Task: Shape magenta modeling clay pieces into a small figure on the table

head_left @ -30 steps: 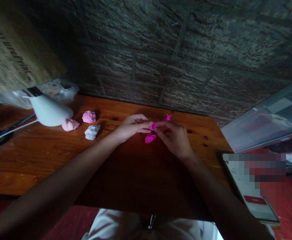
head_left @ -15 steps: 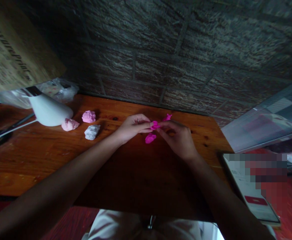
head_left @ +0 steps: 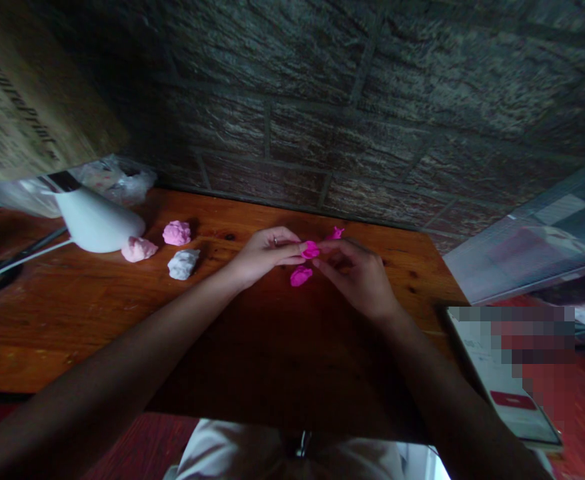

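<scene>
Between the thumb and fingers of my left hand (head_left: 271, 253) is a small, curled piece of magenta modelling clay (head_left: 310, 250). My right hand (head_left: 362, 277) is close beside it on the right, thumb and index finger slightly apart with nothing visible between them. A second magenta clay lump (head_left: 301, 276) lies on the table just below the fingers. Behind my right fingers is a magenta clay piece with small points (head_left: 337, 233), partly hidden by the hand.
Left on the wooden table (head_left: 97, 313) are a pink lump (head_left: 177, 233), a pale pink lump (head_left: 139, 249) and a white lump (head_left: 183, 264). Beside them stands a white lamp base (head_left: 99, 217) with a cable. A tablet (head_left: 497, 373) lies at the right edge; a brick wall (head_left: 297, 133) rises behind.
My right fingertips have drawn slightly away from the magenta clay, which stays in my left hand. The clay now looks rounder and more cupped. The lumps on the table have not moved.
</scene>
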Demonstrator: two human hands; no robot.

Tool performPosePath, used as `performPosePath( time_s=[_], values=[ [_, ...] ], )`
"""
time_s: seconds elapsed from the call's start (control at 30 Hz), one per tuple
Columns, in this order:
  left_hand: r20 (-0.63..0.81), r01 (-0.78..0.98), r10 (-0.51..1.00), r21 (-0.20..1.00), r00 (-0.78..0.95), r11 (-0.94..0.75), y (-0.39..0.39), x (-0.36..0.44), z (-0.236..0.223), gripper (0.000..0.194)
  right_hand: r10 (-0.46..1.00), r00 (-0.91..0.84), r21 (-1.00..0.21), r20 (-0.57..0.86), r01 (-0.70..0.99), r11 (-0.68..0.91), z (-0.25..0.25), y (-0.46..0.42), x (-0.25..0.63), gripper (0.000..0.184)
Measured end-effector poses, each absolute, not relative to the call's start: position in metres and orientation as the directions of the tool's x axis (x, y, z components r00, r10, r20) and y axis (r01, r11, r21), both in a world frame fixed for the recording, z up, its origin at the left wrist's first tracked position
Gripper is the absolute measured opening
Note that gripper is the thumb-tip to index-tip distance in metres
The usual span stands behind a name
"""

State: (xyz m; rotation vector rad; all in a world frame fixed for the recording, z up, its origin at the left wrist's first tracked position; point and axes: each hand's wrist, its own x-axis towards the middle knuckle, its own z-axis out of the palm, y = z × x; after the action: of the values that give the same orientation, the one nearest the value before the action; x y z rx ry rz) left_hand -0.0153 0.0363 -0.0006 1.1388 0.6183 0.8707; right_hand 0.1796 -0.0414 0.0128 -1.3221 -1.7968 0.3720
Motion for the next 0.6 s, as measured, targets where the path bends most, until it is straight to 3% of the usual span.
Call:
performPosePath(
  time_s=[0.3, 0.6],
  values=[
    [0.020, -0.308, 0.844, 0.936, 0.536, 0.173, 0.036, -0.016, -0.001, 0.035, 0.952, 0.068, -0.903, 0.300, 0.341, 0.260, 0.002, -0.038, 0.183, 0.028],
    [-0.130, -0.352, 0.813, 0.854, 0.567, 0.382, 0.038, -0.019, 0.004, 0.009, 0.970, 0.059, -0.962, 0.234, 0.157, 0.223, -0.001, -0.039, 0.178, 0.029]
  ],
)
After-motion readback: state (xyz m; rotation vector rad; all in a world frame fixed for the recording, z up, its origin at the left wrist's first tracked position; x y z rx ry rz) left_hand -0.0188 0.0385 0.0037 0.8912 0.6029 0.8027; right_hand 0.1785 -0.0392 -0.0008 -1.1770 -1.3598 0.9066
